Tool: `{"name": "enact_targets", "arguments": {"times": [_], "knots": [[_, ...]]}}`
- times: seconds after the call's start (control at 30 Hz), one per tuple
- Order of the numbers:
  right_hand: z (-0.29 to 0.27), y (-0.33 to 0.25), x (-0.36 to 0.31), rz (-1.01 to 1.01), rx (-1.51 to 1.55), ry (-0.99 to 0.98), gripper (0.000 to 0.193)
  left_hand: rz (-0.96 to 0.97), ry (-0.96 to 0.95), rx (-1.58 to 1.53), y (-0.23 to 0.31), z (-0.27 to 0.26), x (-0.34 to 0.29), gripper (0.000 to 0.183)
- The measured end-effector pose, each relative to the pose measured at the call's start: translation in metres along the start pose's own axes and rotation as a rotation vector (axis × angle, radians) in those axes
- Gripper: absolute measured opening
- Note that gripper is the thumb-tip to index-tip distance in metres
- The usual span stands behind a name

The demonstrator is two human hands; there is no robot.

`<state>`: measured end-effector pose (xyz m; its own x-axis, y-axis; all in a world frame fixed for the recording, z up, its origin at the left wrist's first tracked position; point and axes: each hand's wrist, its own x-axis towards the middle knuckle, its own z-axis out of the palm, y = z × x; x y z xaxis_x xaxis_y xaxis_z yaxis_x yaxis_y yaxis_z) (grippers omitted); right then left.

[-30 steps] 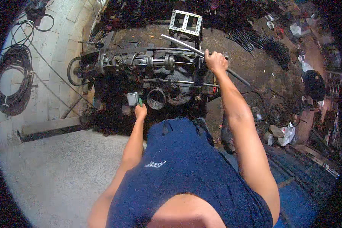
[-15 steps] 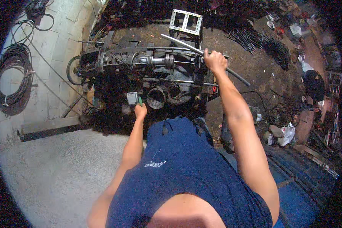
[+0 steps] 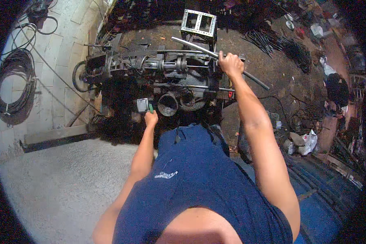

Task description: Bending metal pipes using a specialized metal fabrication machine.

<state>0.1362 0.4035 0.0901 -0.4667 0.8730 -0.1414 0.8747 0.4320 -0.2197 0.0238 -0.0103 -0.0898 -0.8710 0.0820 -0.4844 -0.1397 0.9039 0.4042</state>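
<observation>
My right hand (image 3: 231,64) is closed round a long grey metal pipe (image 3: 194,46), which slants from the far left down to the near right. The pipe crosses above the right end of a dark, greasy machine (image 3: 150,65) with rollers and a shaft. Nearer to me, my left hand (image 3: 151,118) is closed on a small green handle (image 3: 151,108). Just beside that handle is a square light-grey piece (image 3: 142,105); whether the two are joined I cannot tell. A round, open metal funnel-like mouth (image 3: 167,105) lies right of my left hand.
Behind the machine stands a perforated metal frame (image 3: 198,23). Dark rods (image 3: 278,46) lie heaped on the floor at far right. A coil of cable (image 3: 15,83) hangs on the left wall. White plastic bags (image 3: 309,142) and a low ledge (image 3: 57,135) flank me.
Both hands keep their grip and stay almost in place. The pipe's near end has shifted very slightly to the right.
</observation>
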Motion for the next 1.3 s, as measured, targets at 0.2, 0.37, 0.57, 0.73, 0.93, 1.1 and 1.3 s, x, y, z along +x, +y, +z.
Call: {"name": "enact_targets", "arguments": {"times": [0.2, 0.37, 0.57, 0.73, 0.93, 1.1, 1.3], "knots": [[0.008, 0.01, 0.004, 0.002, 0.001, 0.02, 0.063, 0.023, -0.016, 0.02, -0.008, 0.003, 0.007, 0.038], [0.004, 0.004, 0.003, 0.001, -0.006, 0.015, 0.06, 0.064, -0.011, 0.029, -0.004, 0.002, 0.004, 0.038], [0.004, 0.01, 0.002, 0.007, -0.004, 0.023, 0.062, 0.019, 0.013, 0.015, -0.001, 0.002, 0.001, 0.038], [0.001, 0.005, 0.002, 0.019, -0.007, -0.02, 0.063, 0.026, 0.014, -0.016, -0.006, 0.005, 0.006, 0.039], [0.003, 0.009, 0.002, 0.012, -0.021, 0.008, 0.063, 0.041, 0.065, -0.014, -0.016, 0.01, 0.009, 0.039], [0.005, 0.01, 0.005, 0.018, -0.041, -0.022, 0.064, 0.063, 0.038, 0.007, 0.002, 0.001, -0.004, 0.038], [0.001, 0.011, 0.004, 0.028, -0.027, -0.037, 0.064, 0.053, 0.043, 0.015, 0.004, -0.004, -0.007, 0.039]]}}
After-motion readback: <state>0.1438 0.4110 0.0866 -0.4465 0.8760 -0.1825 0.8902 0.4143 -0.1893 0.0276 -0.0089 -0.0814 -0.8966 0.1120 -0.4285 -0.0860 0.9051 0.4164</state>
